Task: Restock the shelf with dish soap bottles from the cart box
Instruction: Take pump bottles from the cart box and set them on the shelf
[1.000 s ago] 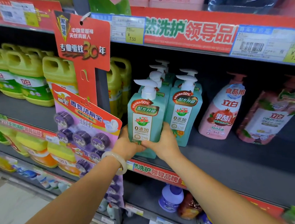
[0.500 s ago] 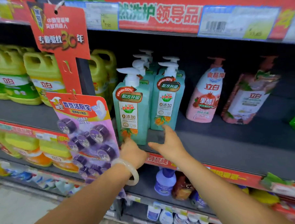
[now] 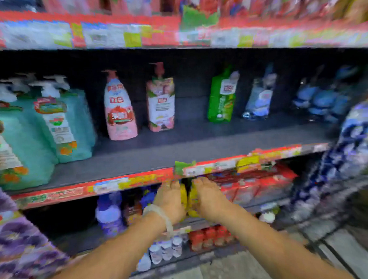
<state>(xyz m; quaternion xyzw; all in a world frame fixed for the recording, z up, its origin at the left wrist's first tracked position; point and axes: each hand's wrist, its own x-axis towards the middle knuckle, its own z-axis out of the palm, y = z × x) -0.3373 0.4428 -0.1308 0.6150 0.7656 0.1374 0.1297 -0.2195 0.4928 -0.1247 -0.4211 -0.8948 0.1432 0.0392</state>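
A: Above both hands, the grey shelf (image 3: 179, 152) lies bare along its front, right of the teal pump bottles (image 3: 58, 123).
B: The pink bottle (image 3: 119, 108) and floral bottle (image 3: 160, 102) stand farther back, a gap between them.
A: Right of that?
B: A wider gap, then the green pouch (image 3: 221, 99) (blurred). The red price rail (image 3: 96, 188) sits just over the fingertips.

Pink bottle (image 3: 120, 112) label reads 立白; rest blurred.

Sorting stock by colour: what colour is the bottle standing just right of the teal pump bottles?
Pink, with a white upper label, seen in the head view: pink bottle.
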